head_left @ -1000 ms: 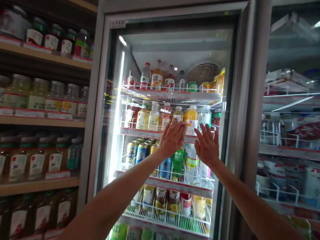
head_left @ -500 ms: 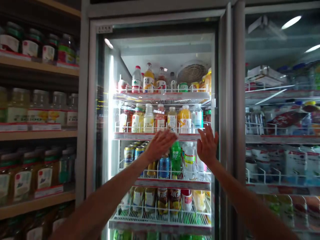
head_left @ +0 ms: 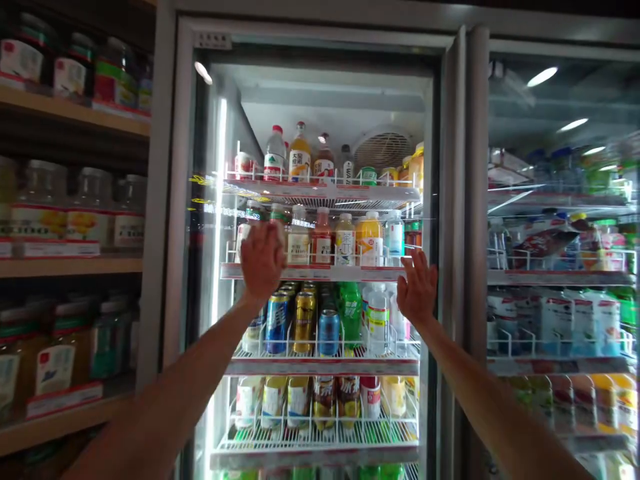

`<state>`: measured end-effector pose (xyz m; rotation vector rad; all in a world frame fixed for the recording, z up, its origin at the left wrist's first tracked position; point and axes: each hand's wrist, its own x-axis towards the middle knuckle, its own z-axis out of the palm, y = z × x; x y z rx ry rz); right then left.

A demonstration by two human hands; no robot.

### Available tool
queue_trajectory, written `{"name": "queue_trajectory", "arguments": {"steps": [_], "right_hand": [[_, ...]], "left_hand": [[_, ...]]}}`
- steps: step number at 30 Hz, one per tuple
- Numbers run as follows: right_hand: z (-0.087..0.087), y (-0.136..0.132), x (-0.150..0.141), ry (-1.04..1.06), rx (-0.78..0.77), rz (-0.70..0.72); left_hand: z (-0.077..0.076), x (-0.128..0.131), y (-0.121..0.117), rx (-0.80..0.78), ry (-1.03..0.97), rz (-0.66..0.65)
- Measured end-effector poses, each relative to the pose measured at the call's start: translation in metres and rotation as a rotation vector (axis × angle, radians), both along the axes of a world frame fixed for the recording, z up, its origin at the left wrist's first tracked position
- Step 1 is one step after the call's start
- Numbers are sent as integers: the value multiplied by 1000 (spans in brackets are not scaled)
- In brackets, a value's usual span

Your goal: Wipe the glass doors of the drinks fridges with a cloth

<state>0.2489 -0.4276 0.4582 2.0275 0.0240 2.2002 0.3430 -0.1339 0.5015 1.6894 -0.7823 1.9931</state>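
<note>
A tall glass door (head_left: pixel 330 87) of a lit drinks fridge stands in front of me. My left hand (head_left: pixel 263 261) is raised against the glass at the left, at the height of the second shelf. It is slightly blurred. A pale cloth (head_left: pixel 281 235) shows in small part past its fingers, the rest hidden behind the hand. My right hand (head_left: pixel 418 285) is at the door's right side near the frame, fingers apart, palm toward the glass, holding nothing. Behind the glass are juice bottles (head_left: pixel 345 240), drink cans (head_left: pixel 304 323) and a green bottle (head_left: pixel 349 310).
Wooden shelves (head_left: pixel 70 267) with bottles in rows stand close on the left. A metal door frame (head_left: pixel 453 200) runs down beside my right hand. Further right is a second glass-fronted fridge (head_left: pixel 555 277) with packs and bottles. Ceiling lights reflect in the glass.
My left hand has swept left across the glass, from the middle of the door to its left part. My right hand has stayed near the right frame. The view has shifted a little.
</note>
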Motion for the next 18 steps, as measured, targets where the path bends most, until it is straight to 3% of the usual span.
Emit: {"name": "queue_trajectory", "arguments": {"steps": [2,3,5,7,8,9,11,12,14,16,18], "right_hand": [[-1,2,1,-23,21,-4],[-2,2,1,-31,24,-4],[-3,1,-1,-34,9,-1],[-4,-2,-2,-19,-15,3],[-4,-4,-2,-12,-21,6],[-4,-4,-2,-9,-19,9],[-4,0,1,-12,2,17],[-5,5,3,-17,26,21],[-7,17,10,-50,112,26],[-12,29,15,-80,188,30],[-18,37,18,-77,192,30]], "left_hand": [[-4,-1,1,-161,24,23],[-12,-5,-7,-47,8,40],[-33,-14,-23,395,-53,60],[-47,-15,-19,686,-95,90],[-47,-11,-6,650,-78,97],[-44,-5,11,503,-49,101],[-32,8,46,39,-10,65],[-28,12,55,-102,-3,59],[-30,10,51,-197,37,36],[-46,-2,25,17,48,36],[-64,-12,7,445,-20,51]]}}
